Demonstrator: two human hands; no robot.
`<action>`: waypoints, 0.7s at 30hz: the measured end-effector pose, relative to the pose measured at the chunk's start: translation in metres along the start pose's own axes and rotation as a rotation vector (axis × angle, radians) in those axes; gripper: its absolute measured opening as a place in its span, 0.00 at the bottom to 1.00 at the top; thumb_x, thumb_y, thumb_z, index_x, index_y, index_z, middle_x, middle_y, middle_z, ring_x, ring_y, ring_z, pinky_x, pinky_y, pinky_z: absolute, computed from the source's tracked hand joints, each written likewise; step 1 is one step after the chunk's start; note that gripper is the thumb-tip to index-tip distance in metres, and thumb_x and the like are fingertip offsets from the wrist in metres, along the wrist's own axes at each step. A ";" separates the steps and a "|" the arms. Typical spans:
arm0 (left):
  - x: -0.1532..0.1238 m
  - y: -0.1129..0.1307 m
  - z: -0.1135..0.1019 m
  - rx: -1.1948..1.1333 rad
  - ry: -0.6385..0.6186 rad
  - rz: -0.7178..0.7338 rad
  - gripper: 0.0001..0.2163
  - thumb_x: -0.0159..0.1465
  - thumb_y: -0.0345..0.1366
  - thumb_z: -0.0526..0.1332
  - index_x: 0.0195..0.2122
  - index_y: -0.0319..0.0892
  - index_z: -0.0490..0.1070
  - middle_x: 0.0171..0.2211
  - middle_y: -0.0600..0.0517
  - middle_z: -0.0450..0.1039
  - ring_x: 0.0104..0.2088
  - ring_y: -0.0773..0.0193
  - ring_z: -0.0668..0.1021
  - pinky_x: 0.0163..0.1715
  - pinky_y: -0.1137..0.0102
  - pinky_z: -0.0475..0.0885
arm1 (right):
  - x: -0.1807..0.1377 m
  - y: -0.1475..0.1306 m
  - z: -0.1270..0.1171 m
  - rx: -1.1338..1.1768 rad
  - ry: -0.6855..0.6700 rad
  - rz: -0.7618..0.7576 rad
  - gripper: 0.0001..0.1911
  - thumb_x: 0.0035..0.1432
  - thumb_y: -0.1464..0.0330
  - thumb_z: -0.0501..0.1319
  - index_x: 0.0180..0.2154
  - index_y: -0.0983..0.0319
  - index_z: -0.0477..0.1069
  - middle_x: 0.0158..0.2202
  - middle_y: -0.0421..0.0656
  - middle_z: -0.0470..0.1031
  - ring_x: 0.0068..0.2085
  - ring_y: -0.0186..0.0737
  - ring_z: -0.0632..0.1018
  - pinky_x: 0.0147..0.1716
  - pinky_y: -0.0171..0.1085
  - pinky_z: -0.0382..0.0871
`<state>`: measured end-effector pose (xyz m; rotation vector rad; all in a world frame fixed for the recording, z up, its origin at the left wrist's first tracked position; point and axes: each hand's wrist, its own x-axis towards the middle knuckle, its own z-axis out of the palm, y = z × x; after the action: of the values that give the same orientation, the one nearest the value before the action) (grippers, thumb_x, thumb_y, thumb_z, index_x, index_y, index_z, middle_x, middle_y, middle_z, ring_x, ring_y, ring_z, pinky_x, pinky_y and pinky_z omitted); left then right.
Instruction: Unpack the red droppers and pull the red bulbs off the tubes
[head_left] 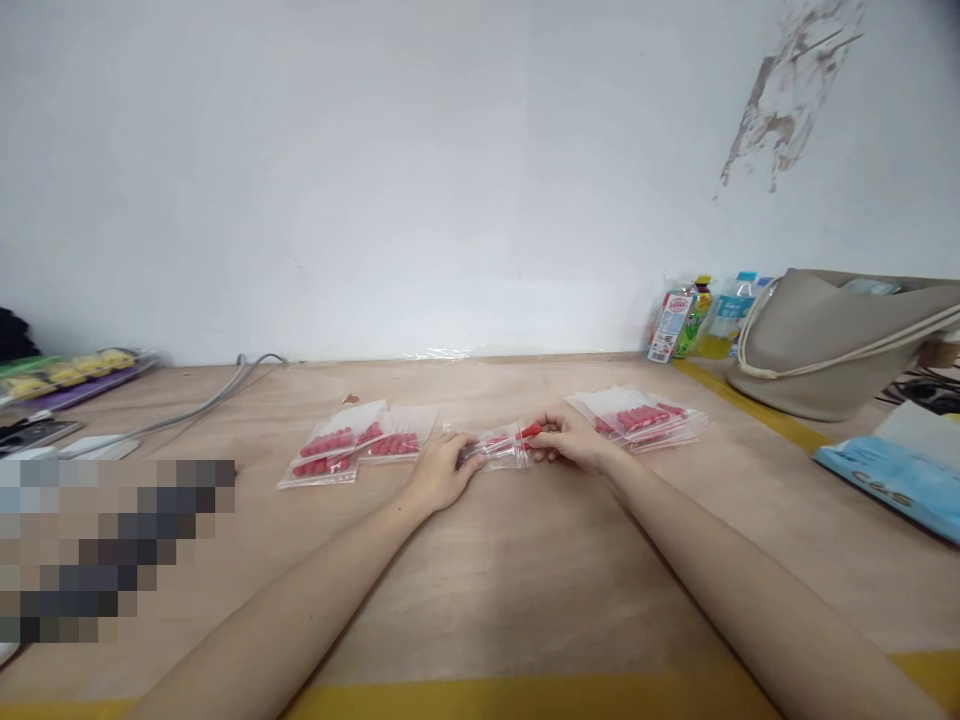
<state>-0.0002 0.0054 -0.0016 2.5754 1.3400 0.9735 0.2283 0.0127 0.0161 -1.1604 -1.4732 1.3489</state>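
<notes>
My left hand [441, 470] and my right hand [571, 438] meet at the middle of the wooden table [480, 580]. Between them lies a small clear zip bag [501, 447] with red pieces inside. My left hand grips the bag's left end with curled fingers. My right hand pinches a small red piece [531, 430] at the bag's right end. To the left lie filled clear bags of red pieces [352, 443]. A second pile of such bags [637, 417] lies just right of my right hand.
A beige bag with a cord handle [825, 340] stands at the back right, with drink bottles [694, 318] beside it. A blue packet [900, 470] lies at the right edge. A grey cable [202, 400] and a tray of yellow items [75, 372] are at the left.
</notes>
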 end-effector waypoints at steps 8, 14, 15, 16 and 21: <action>0.000 -0.002 0.001 0.017 -0.012 0.007 0.11 0.59 0.40 0.57 0.40 0.41 0.68 0.37 0.48 0.72 0.40 0.59 0.72 0.41 0.65 0.67 | 0.003 0.004 -0.004 0.146 0.007 0.153 0.07 0.46 0.70 0.64 0.26 0.64 0.66 0.25 0.40 0.74 0.25 0.28 0.75 0.25 0.25 0.71; 0.000 -0.001 0.000 0.010 -0.015 0.008 0.10 0.59 0.40 0.56 0.40 0.42 0.68 0.37 0.49 0.72 0.40 0.59 0.72 0.40 0.65 0.67 | -0.005 -0.012 -0.030 0.099 0.171 0.170 0.09 0.40 0.72 0.67 0.23 0.65 0.67 0.25 0.45 0.75 0.26 0.35 0.76 0.24 0.31 0.73; -0.001 -0.001 0.001 0.011 -0.010 0.011 0.10 0.59 0.40 0.56 0.40 0.42 0.68 0.37 0.49 0.72 0.40 0.59 0.71 0.40 0.65 0.67 | -0.008 -0.016 -0.037 0.084 0.215 0.143 0.09 0.40 0.72 0.67 0.23 0.65 0.67 0.25 0.45 0.75 0.27 0.35 0.76 0.24 0.31 0.73; -0.001 -0.002 0.001 0.016 -0.004 0.013 0.10 0.60 0.40 0.55 0.39 0.42 0.68 0.37 0.49 0.72 0.40 0.59 0.71 0.40 0.65 0.67 | -0.010 -0.020 -0.044 0.069 0.263 0.110 0.09 0.40 0.72 0.67 0.24 0.65 0.68 0.26 0.45 0.75 0.27 0.36 0.76 0.24 0.31 0.72; 0.000 -0.002 0.003 0.081 0.028 -0.019 0.09 0.59 0.40 0.56 0.37 0.42 0.69 0.36 0.49 0.72 0.39 0.58 0.71 0.40 0.63 0.66 | -0.016 -0.017 -0.050 -0.209 0.623 -0.183 0.12 0.46 0.64 0.62 0.33 0.64 0.68 0.30 0.46 0.75 0.29 0.38 0.75 0.27 0.36 0.70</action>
<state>-0.0005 0.0073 -0.0047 2.6110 1.4375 0.9757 0.2787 0.0098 0.0386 -1.3801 -1.2311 0.6297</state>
